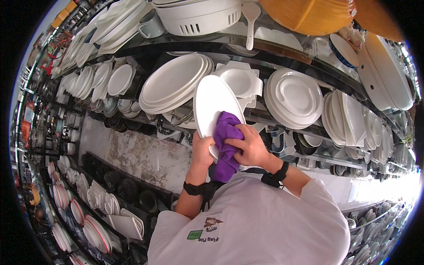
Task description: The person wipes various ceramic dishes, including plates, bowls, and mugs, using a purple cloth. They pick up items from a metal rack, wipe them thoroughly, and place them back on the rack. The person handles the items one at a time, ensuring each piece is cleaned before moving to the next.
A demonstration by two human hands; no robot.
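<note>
A white oval plate point(213, 99) is tilted up in front of my chest. My left hand point(202, 150) grips its lower left rim, thumb on the face. In my right hand point(248, 144) is a bunched purple cloth point(228, 132), pressed against the plate's lower right part. The cloth's loose end hangs down towards my shirt and hides part of the rim. Just behind the plate, on a shelf, stand a stack of large oval platters point(172, 81) and some white eared dishes point(237, 81).
Round white plates point(293, 97) lean on the shelf to the right. Above, the upper shelf holds a white slotted basin point(198, 16), a white spoon point(250, 20) and a grey mug point(151, 25). Lower left, another rack carries square plates point(127, 223) and red-rimmed plates point(96, 233). A stained floor point(139, 155) lies between.
</note>
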